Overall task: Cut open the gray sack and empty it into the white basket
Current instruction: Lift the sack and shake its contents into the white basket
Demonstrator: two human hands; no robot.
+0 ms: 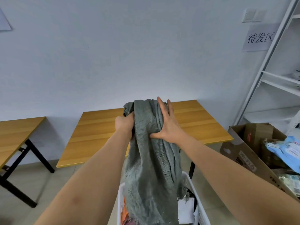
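The gray sack [151, 159] is held upended above the white basket [193, 189], its frayed open end hanging inside the basket's rim, so that the contents can drop straight down; this is judged to be the emptying step, with the cutting taken as done. The sack hangs limp and narrow, which suggests that most of its load is out, though what remains inside cannot be seen. In the basket, beside the sack, some white packets and an orange item are visible.

The closed upper end is kept high by both hands, which are set close together on opposite sides of the cloth. The left hand [124, 123] is clenched round a gathered fold of the sack, presumably to carry the weight. The right hand [167, 124] is laid against the cloth with fingers extended upward and the thumb pressed into the fabric, probably to steady it or squeeze the contents down.

Behind the sack, a wooden table [100, 137] is placed against a pale wall, and a second table [17, 132] is seen at the left. The floor is tiled. At the right, a white metal shelf [267, 62] stands beside a paper sign [259, 38], and below it an open cardboard box [246, 153] holds blue parcels [285, 151].
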